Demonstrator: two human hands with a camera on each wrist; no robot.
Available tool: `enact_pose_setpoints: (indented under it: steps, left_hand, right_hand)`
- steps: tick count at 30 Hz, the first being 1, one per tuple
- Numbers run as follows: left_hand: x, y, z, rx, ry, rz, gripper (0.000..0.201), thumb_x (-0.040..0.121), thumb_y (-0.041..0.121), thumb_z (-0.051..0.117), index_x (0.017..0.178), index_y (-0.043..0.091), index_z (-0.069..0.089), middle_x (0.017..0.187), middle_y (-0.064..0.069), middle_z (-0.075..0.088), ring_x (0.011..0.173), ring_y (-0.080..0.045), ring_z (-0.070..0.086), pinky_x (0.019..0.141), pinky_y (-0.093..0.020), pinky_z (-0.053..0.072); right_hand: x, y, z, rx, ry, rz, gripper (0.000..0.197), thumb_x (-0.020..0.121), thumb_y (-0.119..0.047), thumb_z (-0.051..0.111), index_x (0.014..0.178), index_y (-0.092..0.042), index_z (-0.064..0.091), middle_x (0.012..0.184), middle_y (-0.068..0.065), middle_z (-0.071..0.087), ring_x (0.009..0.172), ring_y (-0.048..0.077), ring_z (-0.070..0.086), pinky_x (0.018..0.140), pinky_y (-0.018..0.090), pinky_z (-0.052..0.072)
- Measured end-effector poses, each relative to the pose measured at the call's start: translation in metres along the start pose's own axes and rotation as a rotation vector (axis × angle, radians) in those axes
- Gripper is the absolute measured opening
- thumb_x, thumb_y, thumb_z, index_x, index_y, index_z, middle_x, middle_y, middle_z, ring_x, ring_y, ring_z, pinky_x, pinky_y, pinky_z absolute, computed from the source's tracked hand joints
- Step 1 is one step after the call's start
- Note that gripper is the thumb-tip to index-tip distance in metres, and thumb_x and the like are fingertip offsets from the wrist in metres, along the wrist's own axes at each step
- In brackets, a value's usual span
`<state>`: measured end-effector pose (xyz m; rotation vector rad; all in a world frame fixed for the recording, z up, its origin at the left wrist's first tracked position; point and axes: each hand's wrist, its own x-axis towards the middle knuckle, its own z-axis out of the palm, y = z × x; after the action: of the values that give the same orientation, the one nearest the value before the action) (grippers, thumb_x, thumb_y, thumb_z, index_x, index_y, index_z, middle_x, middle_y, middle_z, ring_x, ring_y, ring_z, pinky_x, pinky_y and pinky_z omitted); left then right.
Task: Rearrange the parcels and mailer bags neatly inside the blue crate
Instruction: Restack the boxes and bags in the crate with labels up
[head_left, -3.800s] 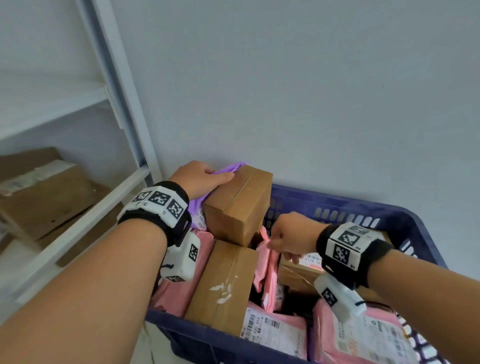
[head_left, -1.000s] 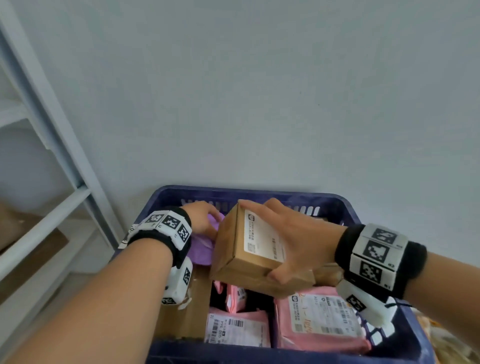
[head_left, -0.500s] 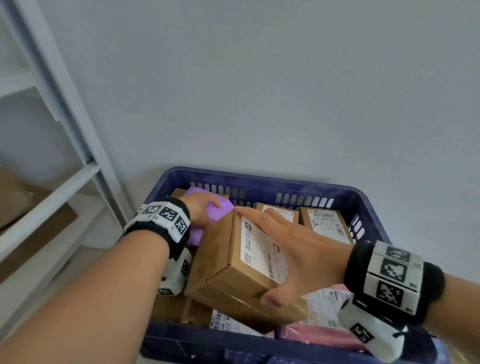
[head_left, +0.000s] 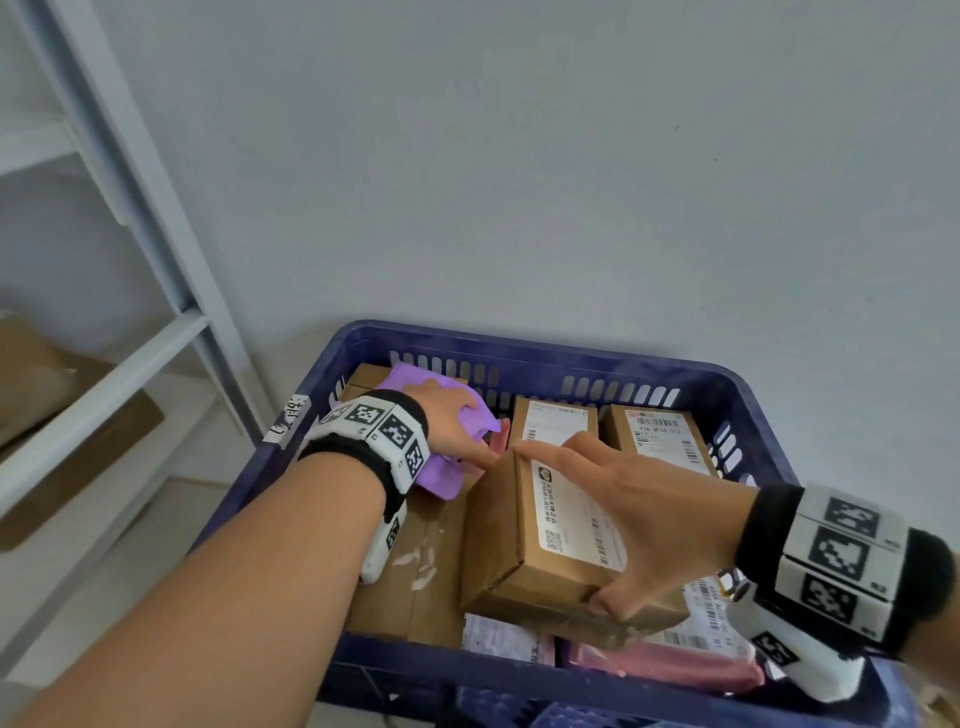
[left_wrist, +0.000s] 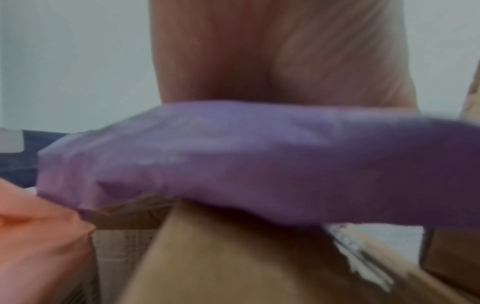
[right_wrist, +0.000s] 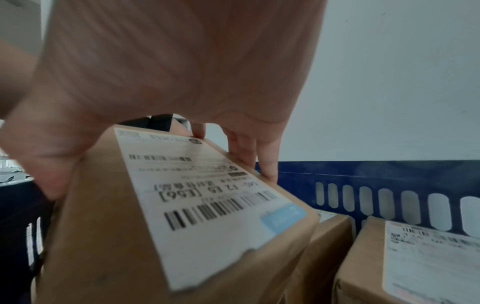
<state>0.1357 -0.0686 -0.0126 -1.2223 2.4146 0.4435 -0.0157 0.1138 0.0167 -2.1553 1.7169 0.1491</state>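
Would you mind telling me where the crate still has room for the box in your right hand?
No bare floor shows in the crate. Two labelled boxes fill the back right, the purple bag the back left, pink bags the front. The only gap is the narrow one beside the taped box.

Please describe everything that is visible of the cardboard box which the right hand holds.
The cardboard box is a plain brown carton, closed, with a white shipping label on its upper face bearing barcodes and a light blue patch. It is tilted, raised above the other parcels inside the blue crate. The right hand grips it from above, fingers over the far edge and thumb on the near side. The label's near corner looks torn.
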Motion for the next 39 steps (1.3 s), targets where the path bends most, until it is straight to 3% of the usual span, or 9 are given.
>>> enact_pose_setpoints:
  steps: [4,8,12,14,18,25,33,36,39]
  left_hand:
    - [0.0,0.0,0.001,0.07,-0.011,-0.011,0.109,0.055,0.08,0.062,0.148,0.035,0.025,0.145,-0.005,0.038,0.122,-0.028,0.048,0.098,-0.048,0.045]
    - [-0.002,-0.006,0.002,0.12,-0.007,0.002,0.107,0.056,0.072,0.068,0.148,0.041,0.021,0.149,-0.002,0.033,0.131,-0.027,0.041,0.101,-0.051,0.041]
    - [-0.005,-0.013,-0.002,0.142,-0.024,0.002,0.121,0.042,0.082,0.066,0.147,0.045,0.017,0.151,0.0,0.032,0.132,-0.027,0.04,0.104,-0.051,0.04]
    - [-0.005,-0.016,-0.005,0.146,-0.03,0.0,0.12,0.041,0.082,0.067,0.145,0.046,0.02,0.147,0.002,0.038,0.128,-0.025,0.045,0.103,-0.045,0.042]
    - [-0.001,-0.022,-0.005,0.138,0.011,0.046,0.097,0.062,0.059,0.078,0.144,0.044,0.029,0.143,0.014,0.044,0.125,-0.016,0.05,0.097,-0.021,0.038]
    - [0.004,-0.022,-0.009,0.146,-0.087,-0.004,0.111,0.064,0.059,0.078,0.151,0.041,0.013,0.158,0.006,0.024,0.138,-0.025,0.037,0.109,-0.042,0.039]
    - [0.005,-0.028,-0.005,0.074,-0.094,0.006,0.11,0.064,0.056,0.08,0.152,0.041,0.014,0.159,0.006,0.021,0.139,-0.025,0.034,0.109,-0.044,0.039]
    - [0.005,-0.027,-0.003,0.075,-0.098,0.0,0.112,0.062,0.06,0.079,0.152,0.04,0.014,0.159,0.006,0.022,0.14,-0.025,0.034,0.11,-0.044,0.038]
    - [0.005,-0.025,-0.004,0.083,-0.09,0.002,0.113,0.062,0.062,0.078,0.152,0.041,0.013,0.159,0.006,0.021,0.14,-0.025,0.034,0.11,-0.044,0.038]
  right_hand:
    - [-0.003,0.0,0.002,0.01,0.0,-0.002,0.122,0.062,-0.055,0.074,0.136,-0.058,-0.023,0.119,-0.012,0.033,0.086,0.008,0.048,0.077,0.024,0.055]
    - [-0.004,0.0,0.004,0.034,0.009,-0.017,0.121,0.063,-0.054,0.074,0.135,-0.059,-0.023,0.119,-0.013,0.033,0.087,0.008,0.048,0.077,0.025,0.055]
    - [-0.004,0.002,-0.001,-0.039,0.008,-0.025,0.121,0.063,-0.058,0.072,0.138,-0.054,-0.022,0.122,-0.012,0.033,0.09,0.007,0.047,0.078,0.024,0.053]
    - [-0.003,0.002,0.0,-0.11,-0.013,-0.027,0.124,0.061,-0.062,0.071,0.139,-0.052,-0.024,0.121,-0.01,0.035,0.092,0.009,0.047,0.078,0.026,0.054]
    - [0.014,-0.006,0.009,-0.112,-0.109,-0.012,0.12,0.06,-0.059,0.075,0.142,-0.051,-0.012,0.115,-0.006,0.04,0.086,0.011,0.051,0.075,0.028,0.056]
    - [0.068,-0.034,0.041,-0.19,-0.154,-0.089,0.119,0.058,-0.061,0.076,0.147,-0.036,0.0,0.118,0.009,0.043,0.089,0.023,0.054,0.072,0.041,0.057]
    - [0.067,-0.016,0.071,-0.047,-0.102,-0.063,0.123,0.053,-0.057,0.085,0.145,-0.036,0.005,0.129,0.004,0.038,0.091,0.022,0.055,0.078,0.036,0.052]
    - [0.07,-0.02,0.074,-0.084,-0.146,-0.096,0.118,0.058,-0.051,0.085,0.145,-0.038,0.007,0.131,0.005,0.043,0.089,0.022,0.056,0.079,0.039,0.054]
    - [0.077,-0.021,0.07,-0.054,-0.189,-0.054,0.109,0.061,-0.046,0.085,0.145,-0.032,0.017,0.128,0.004,0.052,0.102,0.026,0.058,0.086,0.039,0.05]
